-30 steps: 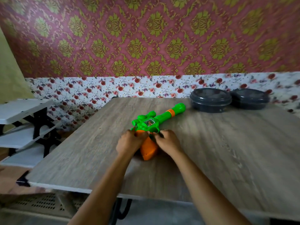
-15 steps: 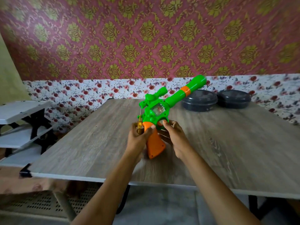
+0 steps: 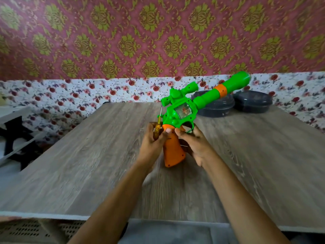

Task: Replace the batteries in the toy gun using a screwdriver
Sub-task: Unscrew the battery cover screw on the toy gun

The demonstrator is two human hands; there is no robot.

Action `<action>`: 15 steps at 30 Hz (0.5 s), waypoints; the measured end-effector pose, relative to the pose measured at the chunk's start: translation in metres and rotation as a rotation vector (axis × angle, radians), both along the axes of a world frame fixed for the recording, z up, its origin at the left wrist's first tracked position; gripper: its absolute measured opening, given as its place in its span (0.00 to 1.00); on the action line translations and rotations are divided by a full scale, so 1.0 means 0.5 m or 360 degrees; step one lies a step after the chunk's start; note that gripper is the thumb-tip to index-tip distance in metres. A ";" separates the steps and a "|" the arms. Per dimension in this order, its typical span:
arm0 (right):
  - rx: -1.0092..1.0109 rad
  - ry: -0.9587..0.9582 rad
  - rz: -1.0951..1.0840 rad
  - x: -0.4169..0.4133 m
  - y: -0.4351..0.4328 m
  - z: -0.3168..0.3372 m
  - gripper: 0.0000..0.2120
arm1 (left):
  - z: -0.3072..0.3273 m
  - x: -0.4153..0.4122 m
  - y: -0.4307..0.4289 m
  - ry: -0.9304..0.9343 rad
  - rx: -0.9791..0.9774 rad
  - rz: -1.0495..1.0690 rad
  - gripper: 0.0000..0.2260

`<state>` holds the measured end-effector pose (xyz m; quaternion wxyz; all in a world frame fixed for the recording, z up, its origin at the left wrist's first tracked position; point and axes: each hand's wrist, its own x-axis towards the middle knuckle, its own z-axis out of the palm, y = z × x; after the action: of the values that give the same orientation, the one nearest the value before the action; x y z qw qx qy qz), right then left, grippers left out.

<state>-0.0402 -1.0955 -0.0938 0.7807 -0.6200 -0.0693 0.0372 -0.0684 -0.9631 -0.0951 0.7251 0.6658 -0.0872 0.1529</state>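
both hands are up off the counter with the toy gun held between them, above the middle of the wood-grain top. the green barrel, with its orange band, angles up and away to the right, muzzle high against the flowered strip of wallpaper; the little green scope sits on top of the body and a clear window shows in the side. the orange grip points down toward the camera, its butt end hanging free just above the counter.

left hand is curled closed on two things at once: the thumb presses on the top of the orange grip, and the fingers pin a screwdriver against the palm. the screwdriver has a clear yellow handle and stands nearly upright, its thin metal shaft poking up just beside the rear of the green body; whether the tip touches the gun, i cannot tell.

right hand wraps the other side of the grip, thumb laid across the orange just under the trigger guard, fingers folded behind and out of sight.

behind the gun, at the far right of the counter, sit two dark round containers with lids on, side by side, the nearer one partly hidden by the barrel. off to the left, a white shelf on black brackets stands beside the counter. the edges of the view are blurred.
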 end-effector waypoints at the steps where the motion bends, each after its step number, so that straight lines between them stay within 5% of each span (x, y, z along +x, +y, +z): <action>1: -0.0014 -0.0028 -0.0006 0.002 -0.001 -0.003 0.23 | -0.001 0.001 0.001 -0.0008 0.0000 0.0011 0.05; 11: -0.0048 -0.0098 0.0366 -0.017 -0.004 -0.020 0.34 | -0.006 0.001 0.004 0.0194 -0.0014 0.0172 0.04; 15: -0.0021 -0.0117 0.0391 -0.032 -0.005 -0.015 0.26 | -0.005 -0.007 -0.002 0.0218 -0.0169 0.0153 0.13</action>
<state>-0.0563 -1.0979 -0.1012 0.7630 -0.6130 -0.1731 0.1102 -0.0718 -0.9643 -0.0978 0.7554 0.6387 0.0028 0.1462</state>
